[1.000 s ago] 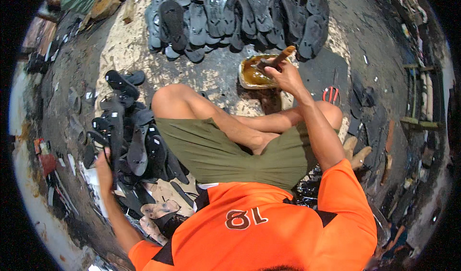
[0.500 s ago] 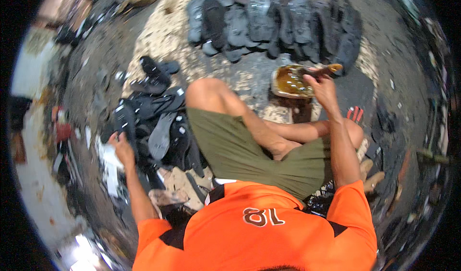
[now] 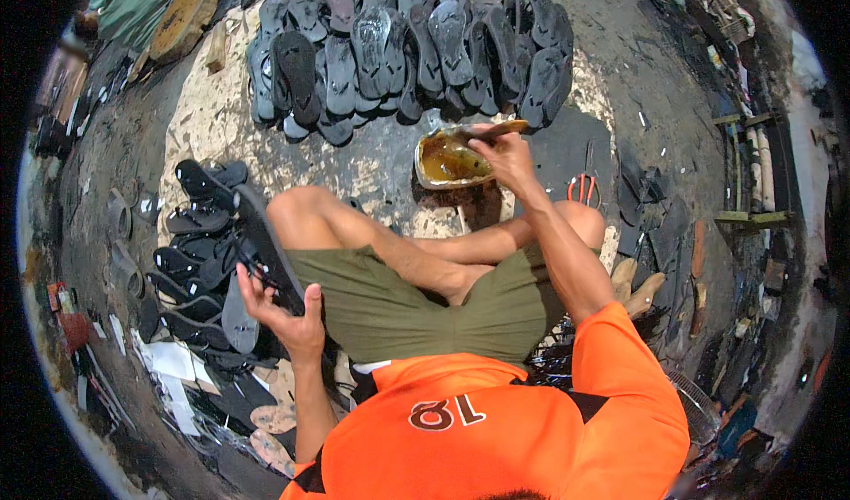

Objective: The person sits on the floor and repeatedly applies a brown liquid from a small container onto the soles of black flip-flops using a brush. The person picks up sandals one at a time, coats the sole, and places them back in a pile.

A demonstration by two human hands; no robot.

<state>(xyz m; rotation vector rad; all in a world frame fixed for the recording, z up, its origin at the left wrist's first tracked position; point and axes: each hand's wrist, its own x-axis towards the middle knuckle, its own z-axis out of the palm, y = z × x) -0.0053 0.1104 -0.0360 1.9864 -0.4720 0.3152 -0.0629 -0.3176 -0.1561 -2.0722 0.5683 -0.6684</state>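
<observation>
In my left hand [image 3: 288, 318] is a black flip-flop [image 3: 267, 248], tilted up, with its heel end between my thumb and fingers. It is beside a pile of black flip-flops [image 3: 199, 279] to the left of my knee. My right hand [image 3: 506, 159] closes round a flat tool with a brown, wooden-looking handle [image 3: 505, 130]. Its working end is over or in a pale-rimmed tub [image 3: 423, 179] of shiny amber, glue-like liquid; my fingers partly hide that end.
Rows of dark flip-flops [image 3: 412, 53] lie beyond the tub on a worn board [image 3: 204, 110]. Red-handled scissors [image 3: 582, 188] rest by my right knee. White sheets [image 3: 173, 367] and scraps litter the left floor. Wooden pieces [image 3: 639, 289] lie at the right.
My left hand has come in from the far left, now with a flip-flop raised in it. My right hand still holds the tool at the tub. The whole view has shifted.
</observation>
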